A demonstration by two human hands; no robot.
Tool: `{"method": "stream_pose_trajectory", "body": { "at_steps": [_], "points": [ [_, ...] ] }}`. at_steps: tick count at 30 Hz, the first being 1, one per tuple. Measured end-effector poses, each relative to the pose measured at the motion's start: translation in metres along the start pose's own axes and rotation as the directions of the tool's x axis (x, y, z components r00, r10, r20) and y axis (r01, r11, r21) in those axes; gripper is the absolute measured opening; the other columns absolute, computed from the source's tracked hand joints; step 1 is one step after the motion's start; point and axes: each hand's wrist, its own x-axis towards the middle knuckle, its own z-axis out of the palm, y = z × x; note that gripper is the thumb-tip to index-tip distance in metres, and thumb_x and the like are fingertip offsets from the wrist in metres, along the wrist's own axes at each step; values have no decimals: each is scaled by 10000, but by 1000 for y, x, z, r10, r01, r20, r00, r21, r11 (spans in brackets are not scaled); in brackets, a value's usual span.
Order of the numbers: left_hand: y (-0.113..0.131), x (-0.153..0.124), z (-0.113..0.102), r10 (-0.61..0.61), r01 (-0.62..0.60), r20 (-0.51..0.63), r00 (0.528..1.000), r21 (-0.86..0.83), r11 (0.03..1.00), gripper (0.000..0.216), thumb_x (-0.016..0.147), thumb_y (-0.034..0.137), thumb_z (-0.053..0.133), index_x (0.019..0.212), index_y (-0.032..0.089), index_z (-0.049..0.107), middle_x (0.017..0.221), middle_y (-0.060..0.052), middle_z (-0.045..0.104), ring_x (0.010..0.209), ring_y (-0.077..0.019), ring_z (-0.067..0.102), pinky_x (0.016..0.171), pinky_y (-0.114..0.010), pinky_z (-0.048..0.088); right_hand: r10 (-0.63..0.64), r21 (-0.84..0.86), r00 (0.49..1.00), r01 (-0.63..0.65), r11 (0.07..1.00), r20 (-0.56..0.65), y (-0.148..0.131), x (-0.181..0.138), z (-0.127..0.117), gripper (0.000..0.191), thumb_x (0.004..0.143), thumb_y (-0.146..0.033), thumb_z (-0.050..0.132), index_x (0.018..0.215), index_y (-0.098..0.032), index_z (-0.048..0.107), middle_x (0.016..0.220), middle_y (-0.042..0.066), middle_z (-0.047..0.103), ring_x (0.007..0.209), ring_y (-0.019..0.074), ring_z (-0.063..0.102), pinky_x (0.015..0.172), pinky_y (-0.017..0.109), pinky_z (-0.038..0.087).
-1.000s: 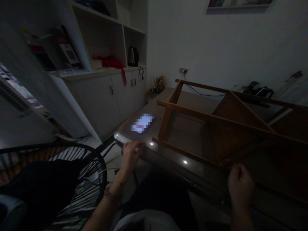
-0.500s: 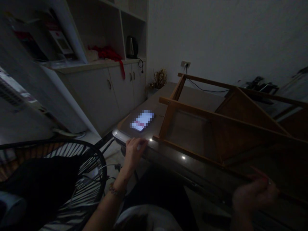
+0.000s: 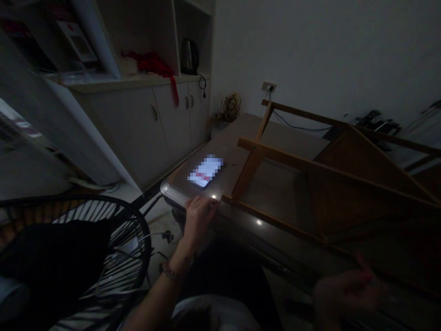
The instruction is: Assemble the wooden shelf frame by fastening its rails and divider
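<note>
A wooden chair frame [image 3: 330, 174] lies on its side on a dark glossy table [image 3: 241, 138]. My left hand [image 3: 200, 216] rests on the table's near edge with its fingers laid flat and apart, just below a lit phone [image 3: 206, 171] lying on the tabletop. My right hand [image 3: 347, 289] hovers low at the right, near the frame's lower rail; it is dark and smeared by motion, so its fingers cannot be read. A bracelet circles my left wrist.
A black wire chair [image 3: 103, 248] with a dark cushion stands to my left. White cabinets [image 3: 144, 124] with shelves, a kettle [image 3: 190, 56] and red cloth [image 3: 151, 62] line the left wall. A cable runs from a wall socket [image 3: 268, 86].
The view has tilted down and to the left. My right hand has dropped from the frame's lower corner to lower right and blurred. My left hand stays on the table edge.
</note>
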Motion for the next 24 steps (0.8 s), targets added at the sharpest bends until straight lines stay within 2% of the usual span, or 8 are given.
{"method": "stream_pose_trajectory", "body": {
  "at_steps": [1,3,4,6,9,11,18,24],
  "points": [
    [1,-1,2,4,-4,13,1000,4,1000,125,898,311,621,826,226,679,795,10,711,803,-173,617,874,-355,359,40,6,993,-40,999,-112,-10,-5,3,641,943,-444,79,1335,-122,470,886,200,576,871,377,541,838,594,339],
    [3,-2,5,7,-7,33,999,3,1000,142,888,341,634,811,234,687,772,11,709,802,-177,606,856,-350,372,58,109,980,-38,993,-191,-30,-14,10,493,959,-443,235,1115,-151,601,788,149,581,735,297,540,771,502,409],
    [3,-4,7,5,-5,37,999,-1,1000,151,883,356,637,807,238,693,761,10,708,794,-179,599,836,-344,385,20,198,986,13,980,-168,-40,-17,14,423,960,-430,298,1041,-156,610,788,137,589,722,271,539,737,455,429],
    [2,-6,9,-4,5,36,999,-19,1000,164,879,376,637,809,243,703,754,5,709,784,-182,586,787,-330,408,-169,310,983,183,933,-72,-59,-19,22,316,954,-386,385,951,-172,617,824,117,621,780,248,554,765,412,437],
    [0,-7,11,8,-5,52,999,-56,998,178,894,375,613,825,244,711,746,-4,703,781,-185,569,721,-311,423,-464,406,874,375,833,146,-82,-14,28,247,965,-289,399,946,-213,633,916,63,670,878,215,582,844,379,418],
    [0,-6,11,40,-33,87,995,-81,996,190,905,362,597,813,237,706,736,-8,693,788,-191,559,702,-307,421,-537,448,810,399,800,237,-95,-9,33,241,974,-251,394,984,-236,634,961,35,679,906,193,590,849,348,419],
    [11,5,15,98,-67,165,981,-188,980,145,893,295,614,787,223,681,742,-11,690,793,-199,537,694,-303,418,-486,395,813,351,849,322,-132,-5,62,307,997,-316,347,1139,-199,593,1229,97,621,1083,224,563,938,392,409],
    [11,8,20,83,-18,232,969,-269,963,154,901,278,595,792,227,692,808,-30,715,832,-213,541,734,-338,434,-489,312,776,386,868,398,-140,-15,74,361,1008,-358,290,1086,-184,597,1095,114,661,1048,247,560,987,456,346]
  ]
}}
